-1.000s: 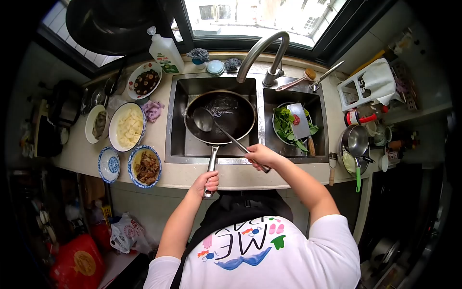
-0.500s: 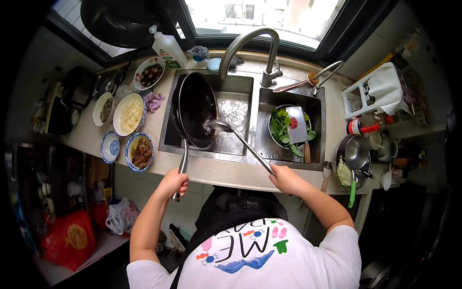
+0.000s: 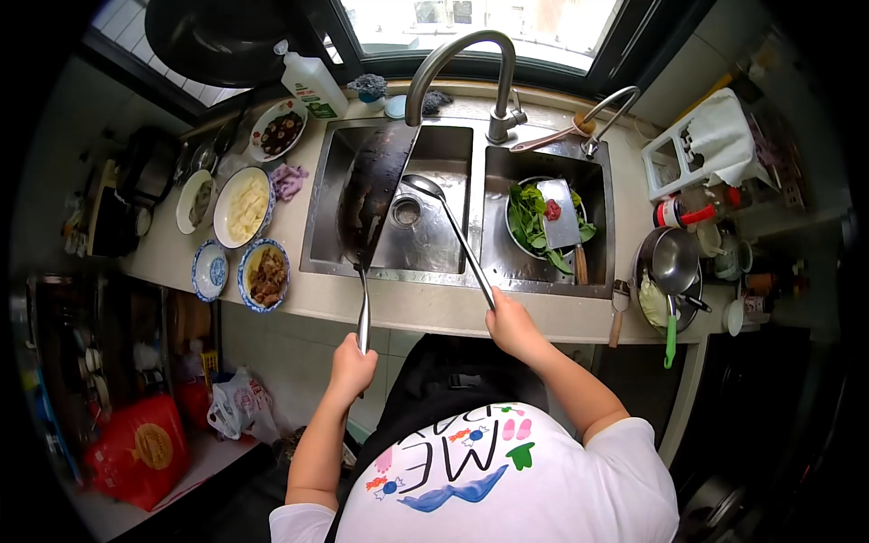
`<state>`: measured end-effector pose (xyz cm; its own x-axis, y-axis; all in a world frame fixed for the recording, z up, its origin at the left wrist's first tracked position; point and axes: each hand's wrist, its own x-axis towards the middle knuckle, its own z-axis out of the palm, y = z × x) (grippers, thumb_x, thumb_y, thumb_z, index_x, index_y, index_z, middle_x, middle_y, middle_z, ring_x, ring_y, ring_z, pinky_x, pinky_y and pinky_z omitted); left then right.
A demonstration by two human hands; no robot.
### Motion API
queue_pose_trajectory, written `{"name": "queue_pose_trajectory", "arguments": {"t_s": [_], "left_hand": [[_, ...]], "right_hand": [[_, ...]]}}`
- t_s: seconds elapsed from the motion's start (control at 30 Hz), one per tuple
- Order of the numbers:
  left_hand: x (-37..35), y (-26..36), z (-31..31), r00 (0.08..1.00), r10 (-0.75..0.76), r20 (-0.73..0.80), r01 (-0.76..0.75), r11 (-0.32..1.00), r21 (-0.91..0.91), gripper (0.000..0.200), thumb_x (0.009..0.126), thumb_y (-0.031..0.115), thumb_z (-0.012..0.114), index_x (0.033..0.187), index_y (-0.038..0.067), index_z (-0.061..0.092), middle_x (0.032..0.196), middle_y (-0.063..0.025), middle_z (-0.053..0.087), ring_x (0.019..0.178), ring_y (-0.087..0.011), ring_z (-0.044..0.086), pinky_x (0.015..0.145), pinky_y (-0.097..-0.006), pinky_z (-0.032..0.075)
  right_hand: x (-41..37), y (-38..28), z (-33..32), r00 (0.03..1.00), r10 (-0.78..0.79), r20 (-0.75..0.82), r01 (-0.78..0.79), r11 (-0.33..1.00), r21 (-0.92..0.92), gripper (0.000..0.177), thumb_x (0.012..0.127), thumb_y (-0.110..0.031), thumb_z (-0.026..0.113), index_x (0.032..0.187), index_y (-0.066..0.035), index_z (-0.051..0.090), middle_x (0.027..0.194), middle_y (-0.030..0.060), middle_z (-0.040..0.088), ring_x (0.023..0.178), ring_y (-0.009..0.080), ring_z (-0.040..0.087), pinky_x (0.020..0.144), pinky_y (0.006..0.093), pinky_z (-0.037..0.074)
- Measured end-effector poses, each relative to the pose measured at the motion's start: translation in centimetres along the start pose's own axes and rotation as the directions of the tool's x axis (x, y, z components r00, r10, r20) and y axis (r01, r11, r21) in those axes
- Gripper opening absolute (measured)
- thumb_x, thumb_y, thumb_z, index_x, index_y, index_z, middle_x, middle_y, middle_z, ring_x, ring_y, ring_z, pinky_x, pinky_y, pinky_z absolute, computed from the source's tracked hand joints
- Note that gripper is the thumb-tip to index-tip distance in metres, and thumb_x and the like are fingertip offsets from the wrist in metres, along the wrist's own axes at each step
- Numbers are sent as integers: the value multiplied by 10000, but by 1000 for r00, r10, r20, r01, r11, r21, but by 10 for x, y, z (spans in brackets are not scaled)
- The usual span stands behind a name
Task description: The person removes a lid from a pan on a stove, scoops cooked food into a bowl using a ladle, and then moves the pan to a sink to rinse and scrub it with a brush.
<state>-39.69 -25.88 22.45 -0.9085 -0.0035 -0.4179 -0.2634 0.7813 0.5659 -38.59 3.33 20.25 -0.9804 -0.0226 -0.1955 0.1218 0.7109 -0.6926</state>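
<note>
My wok (image 3: 373, 195) is dark, tipped almost on edge over the left sink basin (image 3: 415, 252), steel handle running back into my left hand (image 3: 351, 366); my steel ladle (image 3: 455, 237) slants from my right hand (image 3: 511, 326), its bowl just beside the wok, above the drain (image 3: 405, 211).

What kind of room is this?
Most likely a home kitchen: a double sink with a tall tap, bowls of food on the counter, and the left hand holding a wok tilted over the sink while the right hand holds a ladle.
</note>
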Motion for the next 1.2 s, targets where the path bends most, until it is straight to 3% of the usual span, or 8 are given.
{"name": "queue_pose_trajectory", "arguments": {"t_s": [0.1,0.13,0.23,0.5,0.9,1.03,1.13,1.2], "left_hand": [[3,-14,-1,998,-40,58,43,997,-66,133,701,78,502,717,-15,409,595,-172,522,495,-300,536,462,-389,430],[2,-7,-7,988,-82,129,104,978,-179,122,707,72,493,710,-6,400,582,-148,509,466,-263,520,431,-369,421],[-3,12,-33,938,-80,338,253,825,-506,94,732,44,451,691,41,367,527,-36,418,359,-99,411,306,-264,355],[-40,-7,-59,734,195,651,609,237,-757,68,760,9,437,756,44,379,499,-11,344,319,-73,321,254,-235,297],[-66,42,11,544,515,662,774,-4,-633,110,775,5,463,837,16,373,497,-15,339,311,-67,330,246,-224,305],[-68,71,33,516,546,660,803,-40,-595,140,766,5,494,840,21,377,489,-24,333,305,-74,317,251,-228,294],[-73,92,46,515,544,662,814,-67,-577,151,761,-3,503,832,21,371,481,-30,334,306,-77,319,252,-229,286],[-76,106,54,519,543,660,818,-89,-569,150,761,-6,502,830,18,370,482,-32,334,308,-79,320,254,-230,286]], "right_hand": [[-6,-24,-4,954,232,191,-285,899,331,327,772,-37,470,1075,79,428,695,159,543,547,248,556,464,366,444],[-6,-35,-6,892,311,328,-438,772,461,319,774,-37,471,1074,67,436,662,121,532,496,198,545,407,334,436],[-8,-46,8,911,169,377,-412,289,864,256,783,-41,470,1029,29,470,600,26,443,424,81,451,327,230,374],[-8,-71,2,844,109,525,-521,-58,851,200,825,-55,454,1019,-4,452,663,39,466,409,77,415,328,218,356],[-48,-12,-87,817,101,568,-577,147,803,228,861,-143,448,1006,32,462,621,80,524,429,148,522,355,278,440],[-18,55,-145,798,269,539,-574,610,546,288,880,-252,453,961,20,498,633,111,555,445,190,555,365,294,452],[74,181,-157,905,408,-125,-279,787,550,333,835,-226,490,1035,40,488,686,142,581,474,233,566,433,329,463],[137,227,-165,864,155,-479,-58,976,211,588,757,-162,523,1260,45,300,1109,235,511,957,339,529,824,349,429]]}}
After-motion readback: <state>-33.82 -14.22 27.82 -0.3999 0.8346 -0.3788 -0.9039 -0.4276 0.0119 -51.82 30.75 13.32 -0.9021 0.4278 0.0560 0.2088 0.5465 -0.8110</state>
